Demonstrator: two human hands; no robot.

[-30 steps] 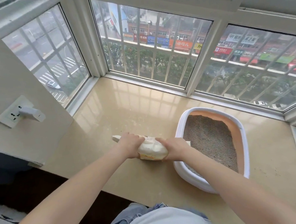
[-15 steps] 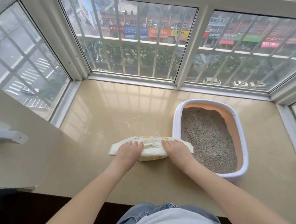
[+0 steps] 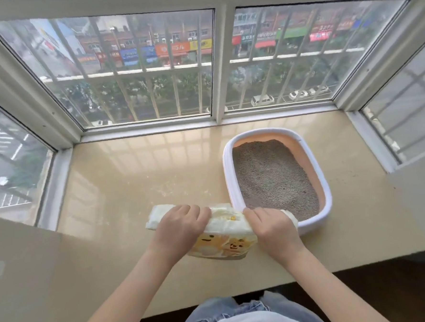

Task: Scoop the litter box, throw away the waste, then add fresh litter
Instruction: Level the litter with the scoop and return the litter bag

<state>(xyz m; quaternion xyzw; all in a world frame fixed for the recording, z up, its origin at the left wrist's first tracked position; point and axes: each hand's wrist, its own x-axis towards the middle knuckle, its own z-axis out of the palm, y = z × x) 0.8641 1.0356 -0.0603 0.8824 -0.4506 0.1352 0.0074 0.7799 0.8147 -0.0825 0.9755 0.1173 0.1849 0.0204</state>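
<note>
A white and yellow litter bag (image 3: 225,237) with cartoon animals printed on it stands on the beige sill (image 3: 123,181), just left of the litter box. My left hand (image 3: 179,228) grips the bag's folded top on the left. My right hand (image 3: 271,228) grips the top on the right, close to the box's near corner. The litter box (image 3: 329,201) has a white rim and an orange inner wall. Grey litter (image 3: 272,177) fills it in an even layer.
Barred windows (image 3: 146,72) enclose the sill at the back and on both sides. A beige wall panel (image 3: 16,267) juts in at the left. The sill's front edge runs just in front of my legs.
The bag has been turned up from lying flat so that its printed front faces me. Both hands kept their hold on its top. My view has shifted to the right.
</note>
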